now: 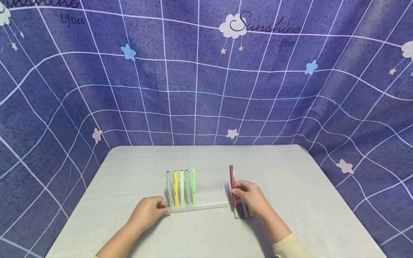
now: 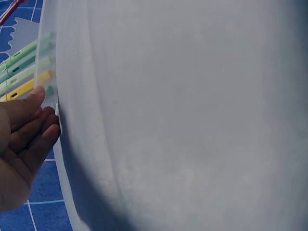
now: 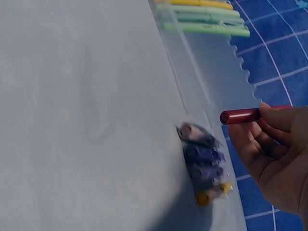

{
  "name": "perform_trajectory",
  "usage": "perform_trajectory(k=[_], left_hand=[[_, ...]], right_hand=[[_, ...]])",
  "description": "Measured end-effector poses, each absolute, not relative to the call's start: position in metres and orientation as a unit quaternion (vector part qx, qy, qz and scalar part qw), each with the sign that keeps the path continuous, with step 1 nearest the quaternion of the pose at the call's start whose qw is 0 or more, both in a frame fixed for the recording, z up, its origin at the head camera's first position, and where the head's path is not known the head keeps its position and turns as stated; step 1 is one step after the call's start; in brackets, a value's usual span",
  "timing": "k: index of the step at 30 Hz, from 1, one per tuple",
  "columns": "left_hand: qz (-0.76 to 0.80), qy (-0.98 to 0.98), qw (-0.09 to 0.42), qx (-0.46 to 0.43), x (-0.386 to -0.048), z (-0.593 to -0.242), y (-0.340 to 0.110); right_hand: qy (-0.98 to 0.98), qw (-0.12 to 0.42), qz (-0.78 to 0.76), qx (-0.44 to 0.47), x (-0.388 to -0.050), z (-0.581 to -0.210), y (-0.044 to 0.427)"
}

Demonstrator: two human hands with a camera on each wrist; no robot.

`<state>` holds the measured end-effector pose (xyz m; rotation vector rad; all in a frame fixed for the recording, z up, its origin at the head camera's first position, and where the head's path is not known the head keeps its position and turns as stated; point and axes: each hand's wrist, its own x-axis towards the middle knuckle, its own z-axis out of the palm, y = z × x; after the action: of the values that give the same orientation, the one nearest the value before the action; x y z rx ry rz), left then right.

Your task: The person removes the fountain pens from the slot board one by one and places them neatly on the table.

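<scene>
A clear plastic pen rack (image 1: 211,195) stands on the table. Several pens lean upright in its left part: green ones, a yellow pen (image 1: 175,188) and a light green pen (image 1: 193,186) among them. At the rack's left front corner, my left hand (image 1: 149,211) pinches the edge between thumb and bent fingers. My right hand (image 1: 253,197) holds a red pen (image 1: 232,176) nearly upright by its middle, just off the rack's right end. Below that hand lies a group of pens, with a purple pen (image 3: 204,154) and a yellow-ended pen (image 3: 211,194); the hand partly hides them in the head view.
The pale cloth-covered table (image 1: 200,233) spreads around the rack. A blue grid-patterned curtain (image 1: 206,79) encloses its back and both sides. The rack's back panel (image 3: 226,72) has a notched upper edge.
</scene>
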<state>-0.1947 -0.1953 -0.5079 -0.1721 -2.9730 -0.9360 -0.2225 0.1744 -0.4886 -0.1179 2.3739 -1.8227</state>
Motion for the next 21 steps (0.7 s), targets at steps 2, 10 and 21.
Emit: perform_trajectory(k=[2,10,21], left_hand=[[-0.299,-0.952,0.009,-0.057,-0.195,-0.509,-0.196],[-0.301,-0.952,0.009,-0.058,-0.194,-0.506,-0.196],[-0.299,-0.952,0.011,-0.062,-0.193,-0.505,-0.195]], right_hand=[[0.794,0.071,-0.603,-0.033,-0.223,-0.489,0.182],[0.797,0.078,-0.599,-0.010,-0.221,-0.492,0.212],[0.808,0.104,-0.579,0.028,-0.218,-0.504,0.234]])
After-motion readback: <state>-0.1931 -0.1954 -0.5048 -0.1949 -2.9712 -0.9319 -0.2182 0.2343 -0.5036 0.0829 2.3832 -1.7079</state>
